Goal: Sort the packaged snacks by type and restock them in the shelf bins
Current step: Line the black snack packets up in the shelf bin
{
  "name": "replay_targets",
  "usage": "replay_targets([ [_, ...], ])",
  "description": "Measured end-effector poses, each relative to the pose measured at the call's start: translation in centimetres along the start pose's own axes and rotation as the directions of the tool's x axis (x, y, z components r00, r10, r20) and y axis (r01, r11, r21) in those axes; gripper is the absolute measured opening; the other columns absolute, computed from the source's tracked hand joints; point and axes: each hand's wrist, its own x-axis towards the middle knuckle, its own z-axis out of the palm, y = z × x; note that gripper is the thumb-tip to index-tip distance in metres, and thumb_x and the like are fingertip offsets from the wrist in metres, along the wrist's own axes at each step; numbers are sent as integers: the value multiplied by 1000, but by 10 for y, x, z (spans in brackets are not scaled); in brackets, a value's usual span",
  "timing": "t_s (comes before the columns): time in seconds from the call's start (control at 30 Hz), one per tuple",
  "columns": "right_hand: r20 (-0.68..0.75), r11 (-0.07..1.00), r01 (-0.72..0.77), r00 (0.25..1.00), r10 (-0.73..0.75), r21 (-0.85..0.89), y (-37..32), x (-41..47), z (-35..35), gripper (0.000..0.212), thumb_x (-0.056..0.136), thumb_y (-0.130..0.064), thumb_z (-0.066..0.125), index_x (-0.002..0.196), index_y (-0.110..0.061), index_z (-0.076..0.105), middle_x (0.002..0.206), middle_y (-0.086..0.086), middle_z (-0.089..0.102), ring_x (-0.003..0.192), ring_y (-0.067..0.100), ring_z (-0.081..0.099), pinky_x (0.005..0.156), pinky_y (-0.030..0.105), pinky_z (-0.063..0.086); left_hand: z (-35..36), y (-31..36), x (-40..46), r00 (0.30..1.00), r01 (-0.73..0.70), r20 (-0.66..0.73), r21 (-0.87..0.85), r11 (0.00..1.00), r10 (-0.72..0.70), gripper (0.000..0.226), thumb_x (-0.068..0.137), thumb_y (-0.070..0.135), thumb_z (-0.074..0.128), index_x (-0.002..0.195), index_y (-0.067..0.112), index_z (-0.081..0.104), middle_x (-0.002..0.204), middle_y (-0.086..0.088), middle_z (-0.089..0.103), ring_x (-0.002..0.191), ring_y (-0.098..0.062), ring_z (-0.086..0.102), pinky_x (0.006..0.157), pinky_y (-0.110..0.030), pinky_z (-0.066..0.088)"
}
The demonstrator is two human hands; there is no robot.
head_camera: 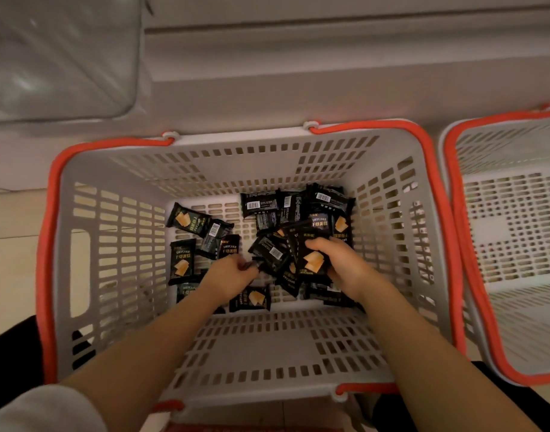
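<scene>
Both your hands are down inside the grey basket (117, 169) with the orange rim: your left hand (231, 277) pinches the edge of a black snack packet (269, 252), and your right hand (342, 265) grips a small stack of packets (312, 260). The other packets lie scattered on the basket floor, mostly toward the far right corner, leaving bare floor near the left wall. A second basket (517, 232) sits just beside the right rim.

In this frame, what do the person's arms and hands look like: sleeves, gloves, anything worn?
Both hands are bare: no gloves, rings or watch show on the left hand or the right hand. Both forearms are uncovered. A pushed-up white sleeve shows at the left elbow; the right arm shows no sleeve in view.
</scene>
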Motion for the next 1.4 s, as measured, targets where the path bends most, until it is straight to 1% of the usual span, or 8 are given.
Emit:
replay_targets([
  [0.1,11,994,86,996,-87,66,-17,-13,6,8,87,-16,59,94,-18,64,84,-2,69,83,16,62,80,32,49,-26,21,-21,945,326,272,-746,581,-181,17,95,19,46,86,9,56,77,-9,60,64,-19,58,59,-28,48],
  [0.2,-19,970,199,980,-199,142,-35,-28,20,7,88,-14,58,92,-17,63,77,-5,69,77,14,61,72,27,48,-52,36,-42,954,292,301,-933,212,13,23,96,15,39,99,0,56,88,-22,68,67,-27,69,54,-32,56],
  [0.37,-4,918,373,927,-376,133,-53,-63,40,15,89,-9,55,83,-20,65,70,-5,68,59,7,64,57,22,49,-85,52,-68,952,164,220,-953,254,211,34,95,22,36,97,0,62,82,-17,72,61,-22,68,54,-26,55],
  [0.63,99,849,485,853,-512,210,-55,-128,90,12,89,-14,57,91,-15,68,85,0,72,80,17,65,73,30,49,-98,52,-109,918,-199,-98,-952,232,383,29,96,21,42,96,8,69,96,-11,73,81,-21,71,62,-28,56],
  [0.9,-144,783,620,779,-610,42,-37,-164,137,41,90,-45,53,126,-25,52,129,-2,57,123,19,50,110,46,31,-92,67,-159,837,-472,-289,-811,345,464,37,94,42,45,118,19,61,113,-2,69,103,-14,65,87,-31,48],
  [1.07,-49,754,647,754,-655,-119,-40,-192,149,46,93,-57,36,128,-31,47,134,-9,48,125,12,43,109,34,27,-104,63,-189,669,-738,-403,-459,495,624,31,85,33,63,115,36,54,104,19,66,99,3,61,77,-11,46],
  [1.23,236,599,787,616,-751,-147,-48,-237,161,28,94,-39,43,115,-58,46,115,-29,60,111,-8,54,91,16,42,-123,65,-228,476,-879,-556,-323,351,682,32,91,29,52,114,49,42,117,25,55,108,14,50,86,-4,40],
  [1.4,347,420,901,430,-833,-109,-73,-277,162,39,95,-29,44,131,-40,38,115,-27,61,108,-12,55,80,3,43,-148,83,-275,304,-951,-512,-214,224,803,33,87,43,41,118,51,34,126,20,42,112,20,40,95,-5,30],
])
